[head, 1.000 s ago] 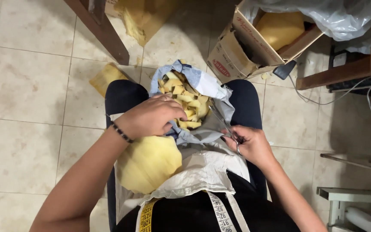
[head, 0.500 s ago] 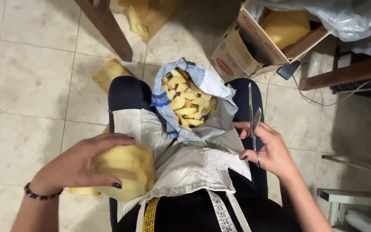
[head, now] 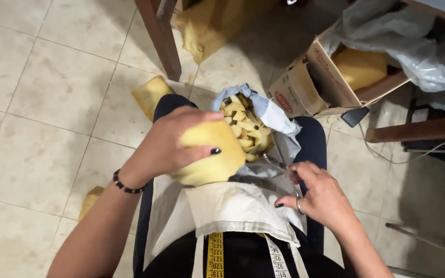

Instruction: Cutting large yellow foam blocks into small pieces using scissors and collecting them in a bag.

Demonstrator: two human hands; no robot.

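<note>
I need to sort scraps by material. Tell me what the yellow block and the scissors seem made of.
Block: likely soft foam; matte, porous-looking yellow, rounded where the left hand grips it. Scissors: probably metal; thin grey glinting blades at the right hand.

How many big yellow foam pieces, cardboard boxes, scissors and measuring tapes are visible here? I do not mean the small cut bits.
Big yellow foam pieces: 5, one in the left hand
Cardboard boxes: 1
Scissors: 1, at the right hand
Measuring tapes: 1
Total: 8
</note>
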